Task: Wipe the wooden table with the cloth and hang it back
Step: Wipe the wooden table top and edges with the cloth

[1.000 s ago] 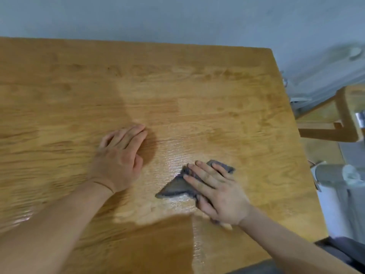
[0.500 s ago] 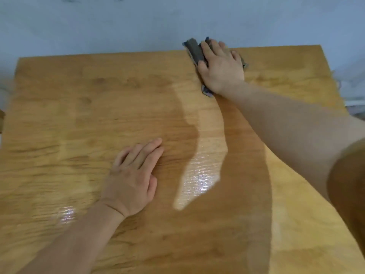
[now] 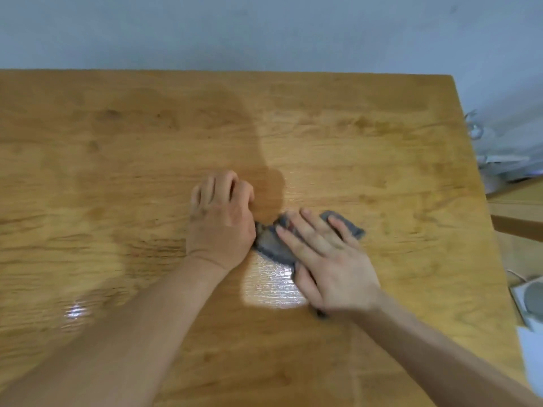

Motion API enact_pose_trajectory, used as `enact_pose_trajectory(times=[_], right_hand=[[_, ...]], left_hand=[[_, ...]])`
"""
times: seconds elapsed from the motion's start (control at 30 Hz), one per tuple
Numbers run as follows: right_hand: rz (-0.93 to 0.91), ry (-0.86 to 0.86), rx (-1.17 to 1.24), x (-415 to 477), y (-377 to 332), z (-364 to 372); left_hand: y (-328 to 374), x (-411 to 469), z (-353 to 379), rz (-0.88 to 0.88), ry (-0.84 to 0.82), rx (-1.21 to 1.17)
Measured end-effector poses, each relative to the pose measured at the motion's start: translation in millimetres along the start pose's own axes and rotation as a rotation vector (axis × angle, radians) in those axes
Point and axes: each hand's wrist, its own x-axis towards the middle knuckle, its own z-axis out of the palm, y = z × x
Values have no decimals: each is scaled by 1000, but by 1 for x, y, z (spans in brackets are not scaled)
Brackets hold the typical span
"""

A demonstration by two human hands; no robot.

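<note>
The wooden table fills most of the view. A small grey cloth lies crumpled on it near the middle. My right hand lies flat on the cloth with straight, spread fingers and presses it down. My left hand rests on the table just left of the cloth, its fingers curled under, its edge touching the cloth. Most of the cloth is hidden under my right hand; a corner of it sticks out beyond the fingertips.
A pale wall runs along the table's far edge. Past the right edge are a wooden chair part, some white things and a white round object on the floor.
My right hand has pulled the cloth back from the table's far edge to the middle, beside my left hand. My left hand's fingers, flat before, are now curled.
</note>
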Motion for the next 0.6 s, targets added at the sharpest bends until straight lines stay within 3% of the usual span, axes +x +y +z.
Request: enact_pose_trajectory(times=[0.17, 0.3, 0.47, 0.6], right_hand=[[200, 76, -52, 129, 59, -22], [417, 87, -32, 230, 61, -22], [204, 95, -12, 281, 9, -11], [131, 100, 6, 239, 34, -15]], left_hand=[[3, -7, -1, -7, -23, -25], [0, 3, 1, -33, -43, 5], [1, 1, 2, -36, -79, 22], [-1, 3, 0, -54, -81, 14]])
